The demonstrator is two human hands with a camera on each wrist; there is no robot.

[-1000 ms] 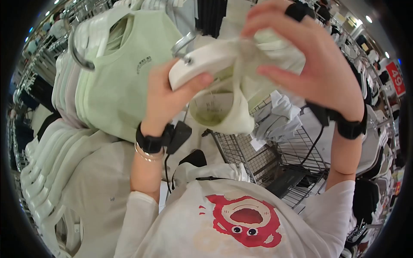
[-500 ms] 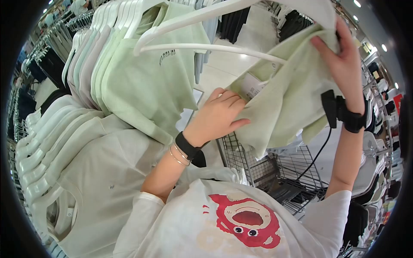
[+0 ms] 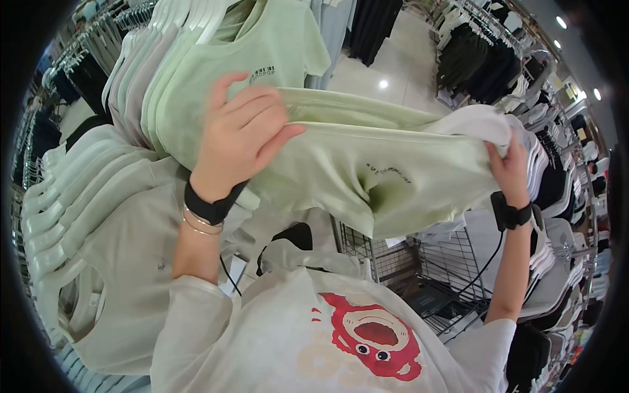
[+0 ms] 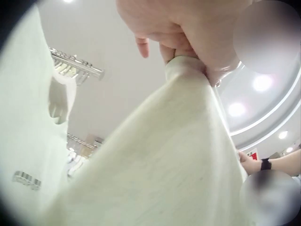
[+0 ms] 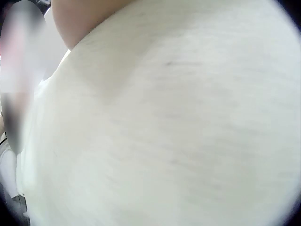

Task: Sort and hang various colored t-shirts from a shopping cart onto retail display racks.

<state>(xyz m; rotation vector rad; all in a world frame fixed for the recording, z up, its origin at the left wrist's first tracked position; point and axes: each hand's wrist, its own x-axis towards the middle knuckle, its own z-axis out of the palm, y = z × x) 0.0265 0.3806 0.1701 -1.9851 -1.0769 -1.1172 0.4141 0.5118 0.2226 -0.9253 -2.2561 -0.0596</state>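
Above the wire cart [image 3: 392,261], a green shirt [image 3: 426,154] spread wide

Our left grip [image 3: 244,139] pinches one end of the green shirt; our right grip [image 3: 511,171] clasps the other, beside the white hanger [image 3: 477,119]. Set apart so, they likely draw its upper edge taut, leaving the dark print [image 3: 389,173] toward us.

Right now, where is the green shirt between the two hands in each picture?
Head: green shirt at centre, stretched between the left hand and right hand.
Left wrist: lower middle, rising to the left hand.
Right wrist: pale cloth, apparently the shirt, fills most of the picture.
Shared landmark: the right hand, seen at right, right edge and top left respectively.
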